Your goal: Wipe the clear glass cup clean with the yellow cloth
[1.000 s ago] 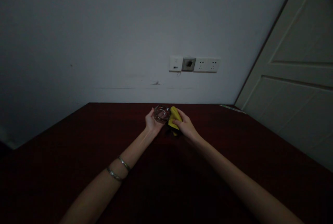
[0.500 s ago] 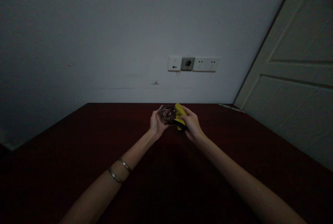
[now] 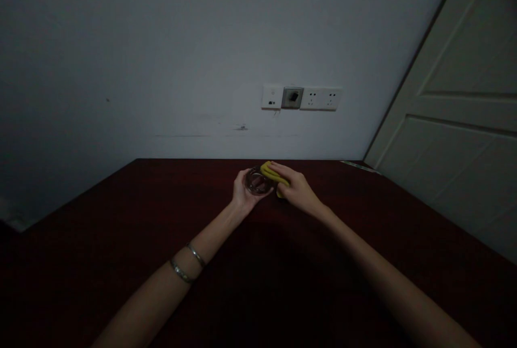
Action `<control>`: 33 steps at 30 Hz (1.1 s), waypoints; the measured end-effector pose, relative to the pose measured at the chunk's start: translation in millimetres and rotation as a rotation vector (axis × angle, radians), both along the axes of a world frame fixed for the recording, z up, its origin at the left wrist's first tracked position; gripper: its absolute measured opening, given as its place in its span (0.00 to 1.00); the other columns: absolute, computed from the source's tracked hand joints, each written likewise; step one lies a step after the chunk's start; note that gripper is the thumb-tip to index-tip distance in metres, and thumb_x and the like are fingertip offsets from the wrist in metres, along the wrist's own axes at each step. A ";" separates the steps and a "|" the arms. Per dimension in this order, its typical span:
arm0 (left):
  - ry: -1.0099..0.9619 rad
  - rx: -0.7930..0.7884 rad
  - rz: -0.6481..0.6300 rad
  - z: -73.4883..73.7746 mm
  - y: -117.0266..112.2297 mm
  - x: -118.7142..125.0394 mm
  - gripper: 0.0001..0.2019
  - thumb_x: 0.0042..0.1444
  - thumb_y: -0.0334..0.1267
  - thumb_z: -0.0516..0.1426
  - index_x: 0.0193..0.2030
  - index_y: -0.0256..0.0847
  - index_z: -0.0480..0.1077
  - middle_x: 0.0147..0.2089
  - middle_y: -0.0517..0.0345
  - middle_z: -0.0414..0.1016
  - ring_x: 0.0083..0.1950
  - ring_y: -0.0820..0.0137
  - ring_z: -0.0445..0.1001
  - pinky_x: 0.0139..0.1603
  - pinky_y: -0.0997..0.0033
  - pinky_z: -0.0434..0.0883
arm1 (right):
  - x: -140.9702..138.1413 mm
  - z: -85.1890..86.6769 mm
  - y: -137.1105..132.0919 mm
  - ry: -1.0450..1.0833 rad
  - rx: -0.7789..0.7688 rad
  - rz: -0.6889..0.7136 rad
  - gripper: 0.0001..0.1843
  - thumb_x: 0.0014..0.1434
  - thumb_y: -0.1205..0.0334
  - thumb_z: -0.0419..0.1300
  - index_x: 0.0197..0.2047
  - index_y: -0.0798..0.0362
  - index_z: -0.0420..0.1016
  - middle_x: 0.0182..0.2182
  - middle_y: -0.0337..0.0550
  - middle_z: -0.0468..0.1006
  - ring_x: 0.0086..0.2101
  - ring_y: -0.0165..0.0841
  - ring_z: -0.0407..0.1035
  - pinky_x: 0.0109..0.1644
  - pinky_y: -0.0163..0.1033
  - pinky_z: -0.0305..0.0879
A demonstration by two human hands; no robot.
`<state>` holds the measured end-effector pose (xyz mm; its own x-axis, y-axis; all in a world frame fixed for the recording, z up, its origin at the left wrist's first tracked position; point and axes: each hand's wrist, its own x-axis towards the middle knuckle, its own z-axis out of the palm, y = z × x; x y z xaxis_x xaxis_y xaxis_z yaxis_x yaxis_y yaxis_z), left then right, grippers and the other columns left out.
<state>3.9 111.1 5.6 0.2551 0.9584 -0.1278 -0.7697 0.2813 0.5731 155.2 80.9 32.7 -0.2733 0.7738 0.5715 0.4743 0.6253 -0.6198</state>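
Note:
Above the far part of the table, my left hand (image 3: 242, 193) is closed round a small, round, see-through glass dish (image 3: 257, 188), gripping it from the left and below. The dish is tilted so that its round outline faces me. My right hand (image 3: 296, 186) grips a folded yellow cloth (image 3: 271, 171), pinched between fingers and thumb. That cloth lies against the upper right rim of the dish. A corner of it hangs below my right thumb. Two metal bangles (image 3: 186, 264) circle my left forearm.
The dark red tabletop (image 3: 161, 208) runs up to a pale wall (image 3: 181, 57). Wall sockets and switches (image 3: 301, 98) are set above its back edge. A panelled door (image 3: 456, 122) stands at the right. A thin pale strip (image 3: 359, 166) lies at the back right corner.
The cloth has moved left and slightly up, from beside the dish onto its upper right rim. Its dark underside is now out of sight. The dish has turned a little in my left hand.

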 end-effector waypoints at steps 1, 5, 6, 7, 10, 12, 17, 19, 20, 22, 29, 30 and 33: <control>-0.008 -0.004 -0.001 0.1 -0.3 0.3 0.09 0.50 0.39 0.53 0.33 0.38 0.69 0.32 0.52 0.75 0.35 0.62 0.74 0.41 0.51 0.70 | 1.1 -1.0 -1.0 -0.117 0.083 0.015 0.34 0.45 0.79 0.48 0.57 0.52 0.65 0.58 0.46 0.65 0.58 0.38 0.58 0.62 0.51 0.55; -0.024 -0.023 0.041 0.1 0.6 -0.1 0.09 0.50 0.40 0.52 0.32 0.38 0.70 0.31 0.53 0.75 0.33 0.64 0.74 0.39 0.55 0.70 | -0.5 -9.3 -4.8 -0.445 0.277 -0.023 0.37 0.47 0.82 0.47 0.61 0.54 0.57 0.62 0.52 0.58 0.62 0.41 0.48 0.63 0.56 0.49; -0.028 -0.023 0.052 0.6 1.0 -0.8 0.09 0.50 0.40 0.52 0.33 0.39 0.70 0.31 0.54 0.75 0.33 0.64 0.74 0.39 0.55 0.70 | -2.4 -12.0 -5.5 -0.489 0.311 -0.054 0.38 0.46 0.83 0.47 0.62 0.56 0.56 0.62 0.54 0.57 0.63 0.43 0.44 0.64 0.58 0.46; -0.032 -0.024 0.064 1.3 1.3 -1.6 0.10 0.50 0.40 0.52 0.34 0.39 0.70 0.31 0.54 0.75 0.33 0.64 0.74 0.38 0.55 0.70 | -4.9 -14.6 -6.3 -0.522 0.338 -0.082 0.39 0.45 0.84 0.47 0.62 0.57 0.55 0.62 0.56 0.56 0.64 0.44 0.40 0.64 0.60 0.44; -0.047 -0.045 0.105 4.4 1.7 -4.1 0.11 0.51 0.42 0.50 0.33 0.39 0.71 0.30 0.54 0.76 0.31 0.64 0.74 0.36 0.59 0.70 | -13.9 -20.7 -9.5 -0.569 0.381 -0.110 0.43 0.42 0.85 0.49 0.63 0.64 0.50 0.63 0.63 0.51 0.64 0.47 0.34 0.65 0.58 0.42; -0.051 -0.070 0.124 6.0 1.8 -4.9 0.13 0.52 0.43 0.50 0.30 0.38 0.71 0.28 0.55 0.75 0.29 0.66 0.74 0.33 0.63 0.70 | -20.3 -23.2 -12.5 -0.576 0.384 -0.088 0.44 0.41 0.85 0.49 0.63 0.67 0.48 0.63 0.65 0.50 0.64 0.46 0.34 0.65 0.55 0.45; -0.075 -0.096 0.190 5.2 4.0 -3.0 0.10 0.51 0.38 0.51 0.27 0.37 0.71 0.24 0.56 0.74 0.24 0.69 0.73 0.27 0.71 0.68 | -34.1 -27.8 -20.7 -0.523 0.350 -0.146 0.42 0.42 0.84 0.47 0.63 0.67 0.49 0.62 0.65 0.51 0.64 0.48 0.35 0.64 0.56 0.50; -0.091 -0.097 0.220 3.9 5.8 -2.3 0.10 0.50 0.38 0.52 0.27 0.36 0.71 0.23 0.56 0.74 0.24 0.70 0.73 0.27 0.73 0.68 | -38.3 -28.1 -23.9 -0.525 0.333 -0.171 0.40 0.42 0.83 0.47 0.62 0.68 0.51 0.62 0.66 0.52 0.64 0.49 0.36 0.63 0.56 0.51; -0.093 -0.097 0.231 3.3 6.8 -2.2 0.10 0.50 0.38 0.52 0.27 0.36 0.71 0.23 0.56 0.74 0.24 0.70 0.72 0.27 0.73 0.68 | -40.0 -27.6 -25.6 -0.537 0.325 -0.174 0.39 0.43 0.83 0.47 0.62 0.69 0.52 0.61 0.67 0.53 0.64 0.50 0.36 0.63 0.56 0.51; -0.095 -0.096 0.246 2.4 8.8 -2.2 0.10 0.51 0.37 0.51 0.26 0.36 0.71 0.22 0.56 0.74 0.24 0.70 0.72 0.27 0.74 0.68 | -43.2 -25.5 -29.3 -0.578 0.312 -0.170 0.38 0.42 0.82 0.48 0.61 0.72 0.52 0.61 0.70 0.53 0.63 0.51 0.37 0.64 0.56 0.50; -0.104 -0.050 0.260 -1.5 13.2 -3.2 0.12 0.51 0.36 0.49 0.25 0.35 0.70 0.22 0.55 0.73 0.24 0.71 0.72 0.29 0.74 0.69 | -51.5 -20.8 -40.3 -0.619 0.283 -0.118 0.38 0.42 0.81 0.49 0.60 0.78 0.52 0.59 0.74 0.55 0.63 0.52 0.40 0.65 0.54 0.48; -0.099 -0.039 0.243 -2.2 13.3 -3.5 0.12 0.51 0.37 0.49 0.25 0.35 0.70 0.23 0.54 0.74 0.24 0.71 0.72 0.30 0.74 0.69 | -51.9 -20.1 -41.1 -0.594 0.282 -0.103 0.38 0.42 0.81 0.48 0.60 0.76 0.52 0.59 0.72 0.56 0.63 0.50 0.41 0.65 0.55 0.48; -0.086 -0.003 0.180 -3.0 12.2 -4.2 0.13 0.51 0.38 0.49 0.27 0.34 0.71 0.25 0.52 0.75 0.27 0.69 0.73 0.32 0.71 0.70 | -52.3 -14.6 -43.8 -0.501 0.267 -0.048 0.36 0.44 0.82 0.45 0.59 0.70 0.56 0.58 0.65 0.61 0.62 0.45 0.48 0.64 0.54 0.51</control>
